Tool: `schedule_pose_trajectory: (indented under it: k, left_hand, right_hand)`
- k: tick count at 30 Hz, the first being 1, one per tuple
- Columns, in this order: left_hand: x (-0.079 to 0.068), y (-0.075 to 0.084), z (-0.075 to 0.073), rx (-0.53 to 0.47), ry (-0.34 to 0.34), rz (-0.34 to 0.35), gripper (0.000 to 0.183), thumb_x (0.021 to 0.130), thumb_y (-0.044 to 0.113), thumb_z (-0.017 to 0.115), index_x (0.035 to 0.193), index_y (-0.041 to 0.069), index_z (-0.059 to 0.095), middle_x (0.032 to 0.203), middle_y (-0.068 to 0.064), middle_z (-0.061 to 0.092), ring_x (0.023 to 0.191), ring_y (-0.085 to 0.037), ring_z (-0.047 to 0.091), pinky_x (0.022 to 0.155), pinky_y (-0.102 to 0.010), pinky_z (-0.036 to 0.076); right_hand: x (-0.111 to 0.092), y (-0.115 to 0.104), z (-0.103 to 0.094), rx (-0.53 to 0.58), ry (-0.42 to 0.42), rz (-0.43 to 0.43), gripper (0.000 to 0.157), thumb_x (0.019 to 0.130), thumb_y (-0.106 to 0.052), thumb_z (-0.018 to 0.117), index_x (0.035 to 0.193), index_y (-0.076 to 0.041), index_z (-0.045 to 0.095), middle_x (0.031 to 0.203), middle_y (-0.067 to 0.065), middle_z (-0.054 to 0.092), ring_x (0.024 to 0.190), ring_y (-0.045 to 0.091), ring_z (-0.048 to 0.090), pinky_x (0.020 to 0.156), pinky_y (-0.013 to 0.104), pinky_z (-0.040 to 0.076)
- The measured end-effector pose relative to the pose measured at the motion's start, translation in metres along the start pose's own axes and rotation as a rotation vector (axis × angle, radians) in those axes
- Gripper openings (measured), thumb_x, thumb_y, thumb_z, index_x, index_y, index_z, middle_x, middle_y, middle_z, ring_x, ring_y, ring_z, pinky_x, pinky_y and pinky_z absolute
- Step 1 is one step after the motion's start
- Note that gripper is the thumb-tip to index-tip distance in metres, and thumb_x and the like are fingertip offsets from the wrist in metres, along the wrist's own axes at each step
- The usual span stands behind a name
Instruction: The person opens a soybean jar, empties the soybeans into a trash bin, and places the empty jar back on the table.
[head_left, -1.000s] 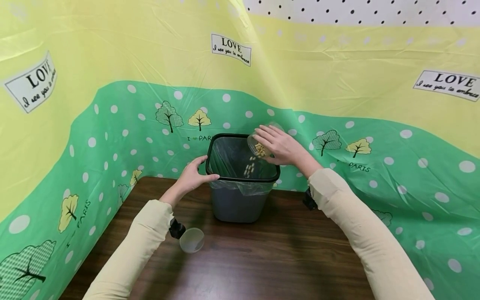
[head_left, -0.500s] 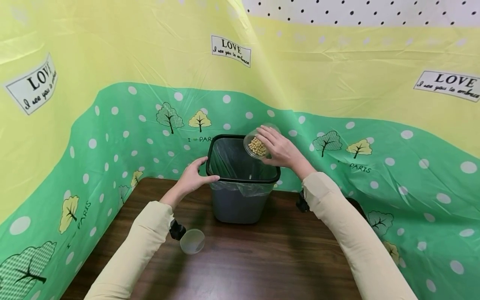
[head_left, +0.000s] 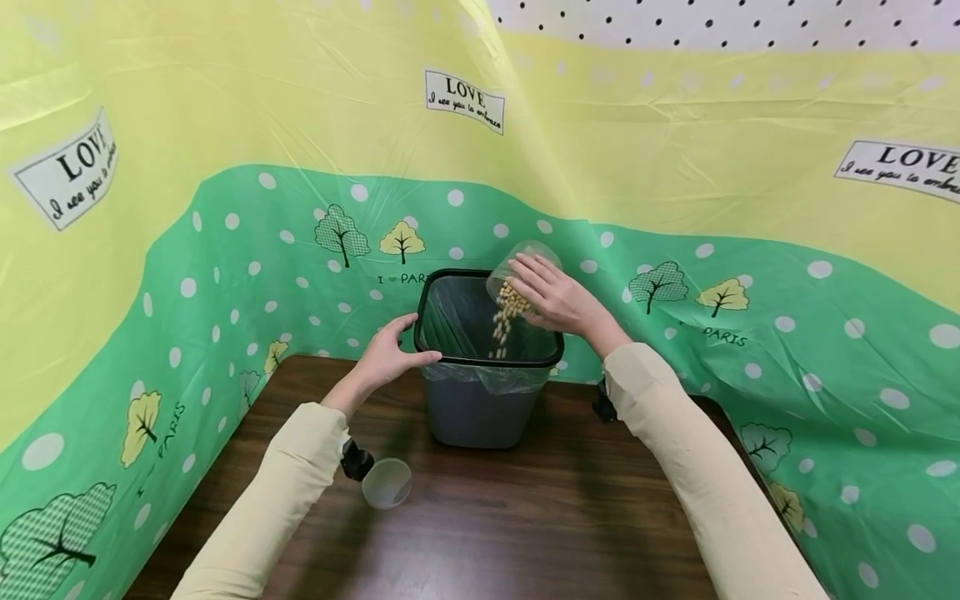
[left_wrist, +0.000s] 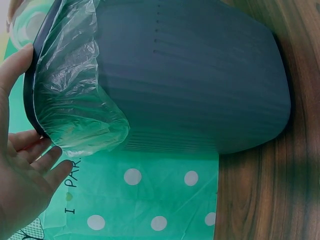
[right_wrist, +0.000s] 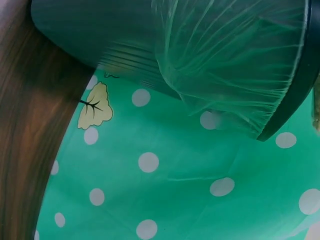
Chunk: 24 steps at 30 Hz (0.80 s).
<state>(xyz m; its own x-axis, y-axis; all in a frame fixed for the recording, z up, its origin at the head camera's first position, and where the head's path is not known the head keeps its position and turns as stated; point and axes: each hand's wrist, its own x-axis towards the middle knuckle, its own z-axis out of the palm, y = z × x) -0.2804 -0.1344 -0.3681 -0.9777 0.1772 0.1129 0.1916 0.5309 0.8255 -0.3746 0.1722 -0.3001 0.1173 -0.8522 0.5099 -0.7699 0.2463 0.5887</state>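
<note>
My right hand [head_left: 561, 302] grips a clear round plastic tub [head_left: 531, 248], tilted over the trash can [head_left: 480, 412]. Soybeans [head_left: 513, 298] are spilling from its mouth into the can in a loose stream. A clear plastic liner [head_left: 498, 377] is folded over the can's black rim. At the rim's left corner rests my left hand [head_left: 384, 360], thumb at the front and fingers at the side. In the left wrist view those fingers [left_wrist: 30, 147] are fairly straight against the rim. The right wrist view misses the right hand and shows the can's lined side [right_wrist: 225, 60].
A round translucent lid or shallow dish [head_left: 387, 483] lies on the dark wooden table [head_left: 480, 533], close to the left wrist. Behind the can hangs a green and yellow printed plastic sheet [head_left: 300, 208], wrapping the left and right sides too.
Beans fell one second ago, the stream had stopped half a second ago, and now they pour again. The tub in my right hand tipped back and then down. My left hand stays put.
</note>
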Motion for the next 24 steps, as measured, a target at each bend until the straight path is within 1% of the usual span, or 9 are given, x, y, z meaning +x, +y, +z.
schedule_pose_trajectory:
  k: [7,11,13,19,24]
  left_hand:
    - [0.0003,0.0012,0.0009,0.004,-0.001,0.004,0.088,0.074,0.047,0.070,0.143,0.013,0.028,0.147,-0.007,0.027,0.135,-0.028,0.019,0.104,-0.051,0.024]
    - [-0.0001,0.0020,0.0004,0.004,0.000,0.006,0.087,0.074,0.045,0.071,0.143,0.012,0.028,0.147,-0.008,0.027,0.135,-0.029,0.019,0.104,-0.051,0.024]
    - [0.0000,0.0018,0.0002,0.004,0.002,0.007,0.089,0.073,0.047,0.071,0.143,0.012,0.028,0.146,-0.008,0.027,0.135,-0.029,0.019,0.104,-0.051,0.024]
    - [0.0004,0.0010,0.0002,0.008,0.002,0.007,0.089,0.073,0.048,0.071,0.143,0.012,0.028,0.146,-0.008,0.027,0.134,-0.029,0.020,0.104,-0.051,0.025]
    - [0.0002,0.0014,0.0002,0.005,0.000,0.008,0.088,0.074,0.046,0.071,0.143,0.012,0.029,0.146,-0.008,0.027,0.135,-0.029,0.020,0.104,-0.051,0.026]
  right_hand:
    - [-0.0011,0.0000,-0.0021,-0.064,-0.050,-0.026,0.067,0.071,-0.016,0.072,0.127,0.002,0.042,0.129,0.024,0.046,0.120,0.037,0.042,0.098,0.048,0.035]
    - [0.0005,0.0006,-0.0041,-0.102,-0.065,-0.039,0.067,0.072,-0.016,0.071,0.129,0.001,0.041,0.131,0.023,0.045,0.121,0.036,0.042,0.099,0.047,0.035]
    - [0.0008,0.0009,-0.0051,-0.116,-0.073,-0.047,0.067,0.072,-0.017,0.072,0.129,0.000,0.041,0.131,0.022,0.045,0.122,0.035,0.042,0.099,0.047,0.035]
    - [0.0005,0.0014,-0.0069,-0.117,-0.084,-0.066,0.067,0.073,-0.018,0.072,0.129,-0.002,0.040,0.132,0.021,0.044,0.122,0.035,0.041,0.100,0.047,0.034]
    - [0.0005,0.0008,-0.0067,-0.115,-0.076,-0.062,0.058,0.079,-0.017,0.065,0.130,-0.002,0.040,0.132,0.021,0.044,0.122,0.035,0.041,0.100,0.047,0.034]
